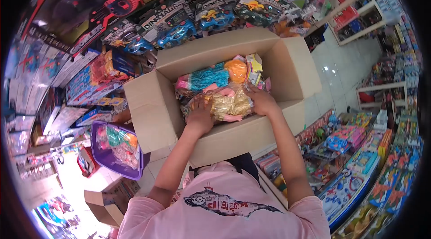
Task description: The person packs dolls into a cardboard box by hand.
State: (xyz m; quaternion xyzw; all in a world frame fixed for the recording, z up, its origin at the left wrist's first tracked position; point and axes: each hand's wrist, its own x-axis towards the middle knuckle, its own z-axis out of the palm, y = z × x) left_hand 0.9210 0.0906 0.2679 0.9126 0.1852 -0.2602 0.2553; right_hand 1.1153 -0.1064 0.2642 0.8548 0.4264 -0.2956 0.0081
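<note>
An open cardboard box [287,66] stands in front of me, with bagged dolls inside. The nearer doll, in a gold dress [227,103], lies in clear plastic, its pink limbs showing. My left hand [201,117] rests on its left part, fingers spread over the wrapper. At the doll's right end lies my right hand [261,99], its fingers stretched out against the plastic. Behind it is another bagged doll with a turquoise dress [208,77] and an orange part [236,70]. A yellow and white printed piece [254,64] sits at its right.
Packaged dinosaur toys [168,25] line the back, close behind the box. A purple basket [101,160] holding bagged dolls stands at left, above a smaller cardboard box [101,207]. Toy displays [348,167] fill the right side. Tiled floor [332,66] shows at upper right.
</note>
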